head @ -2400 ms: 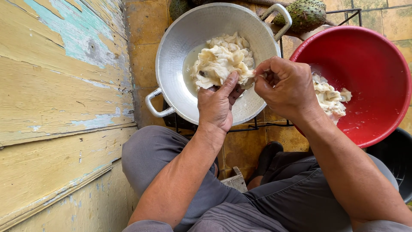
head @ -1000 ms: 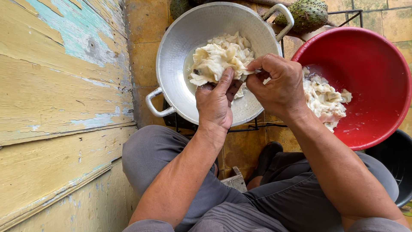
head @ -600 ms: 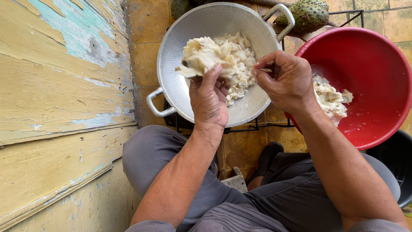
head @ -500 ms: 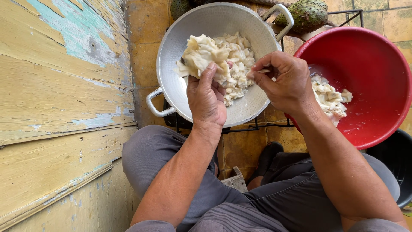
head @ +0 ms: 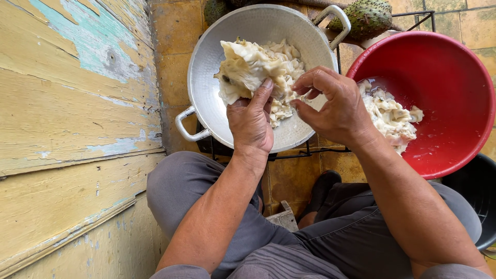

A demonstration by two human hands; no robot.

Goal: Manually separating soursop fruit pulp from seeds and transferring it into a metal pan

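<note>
Hands of a seated person work over a round metal pan (head: 206,93), seen from above by a camera on the head. The left hand (head: 251,120) holds up a large clump of white fruit pulp (head: 245,70), thumb laid over its lower edge and the other fingers hidden behind it, so they appear closed around the clump. A second ago that clump sat lower and nearer the pan's middle; it has now been lifted and turned toward the pan's left side, showing a broader pale face. The rest of the pulp lies heaped in the pan beneath and to the right of it.

The right hand (head: 333,106) hovers just beside the clump, over the pan's right half. Its thumb and forefinger (head: 302,85) are pinched together, the other fingers curled in. Whatever is nipped between them is too small to make out. That hand has shifted slightly left, from the rim of the red plastic basin (head: 454,93) toward the clump, which suggests picking at the pulp bit by bit.

More white pulp (head: 390,116) rests in the red basin, which touches the pan's right rim. A green spiky fruit (head: 367,18) lies beyond both vessels. A black tub (head: 475,199) shows at the right edge. Both vessels stand on a dark wire rack over yellow tiles (head: 170,46). A peeling yellow wooden wall (head: 72,129) fills the left. Grey trousers (head: 289,243) cover the knees below.
</note>
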